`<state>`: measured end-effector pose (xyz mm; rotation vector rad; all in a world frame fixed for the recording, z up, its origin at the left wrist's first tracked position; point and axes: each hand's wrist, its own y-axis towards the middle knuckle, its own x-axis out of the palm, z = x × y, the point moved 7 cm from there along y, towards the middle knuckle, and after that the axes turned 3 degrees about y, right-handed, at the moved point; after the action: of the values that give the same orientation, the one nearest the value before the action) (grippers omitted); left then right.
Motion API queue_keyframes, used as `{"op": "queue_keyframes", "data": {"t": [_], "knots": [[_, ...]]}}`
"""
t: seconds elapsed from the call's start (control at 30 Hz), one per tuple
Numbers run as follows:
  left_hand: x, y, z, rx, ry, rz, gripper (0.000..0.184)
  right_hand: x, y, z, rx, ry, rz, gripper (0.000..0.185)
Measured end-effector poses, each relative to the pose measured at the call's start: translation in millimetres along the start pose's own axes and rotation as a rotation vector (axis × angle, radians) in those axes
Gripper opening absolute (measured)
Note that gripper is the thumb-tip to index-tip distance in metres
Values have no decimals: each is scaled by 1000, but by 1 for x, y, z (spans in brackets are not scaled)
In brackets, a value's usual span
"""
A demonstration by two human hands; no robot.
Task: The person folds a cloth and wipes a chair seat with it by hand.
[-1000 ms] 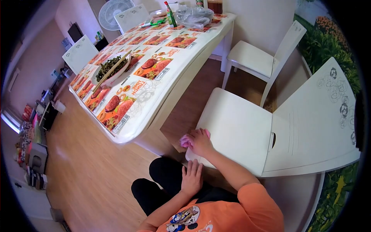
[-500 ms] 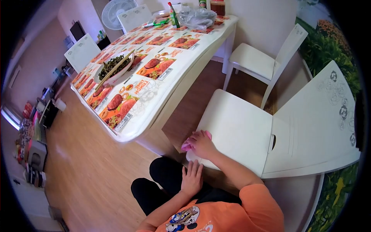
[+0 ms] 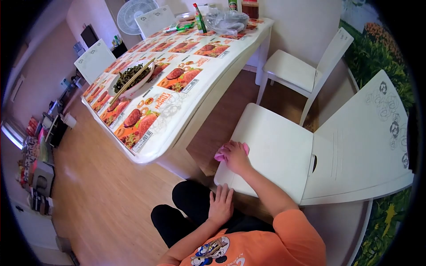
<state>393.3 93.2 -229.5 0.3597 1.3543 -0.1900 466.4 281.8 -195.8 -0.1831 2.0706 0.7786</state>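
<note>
My right hand presses a pink cloth onto the white chair seat, near its left edge; pink shows on both sides of the fingers. Below it, my left hand rests by my knee at the seat's near corner, fingers apart and holding nothing. The chair's backrest, with line drawings on it, rises to the right of the seat.
A dining table with a food-print cover stands at the upper left. On it are a dish of dark greens with chopsticks, a green bottle and a plastic-covered bowl. Another white chair stands behind.
My right hand and the pink cloth have slid up and slightly right along the seat's edge, away from the near corner. My left hand has stayed in place.
</note>
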Motion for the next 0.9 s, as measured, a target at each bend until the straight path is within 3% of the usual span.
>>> {"op": "queue_keyframes", "data": {"t": [0.23,0.43,0.57,0.83,0.9], "knots": [[1,-2,0,0,-16,8,67,-3,-21,-27,-90,7,-42,20],[1,-2,0,7,-8,-6,68,-10,6,8,-39,-12,-69,22],[2,-1,0,12,6,6,68,-9,28,40,20,-38,-31,19],[-2,0,2,2,0,-6,67,-5,29,35,32,-17,20,18],[-1,-1,2,3,-1,1,67,-11,18,20,-43,34,163,12]]}}
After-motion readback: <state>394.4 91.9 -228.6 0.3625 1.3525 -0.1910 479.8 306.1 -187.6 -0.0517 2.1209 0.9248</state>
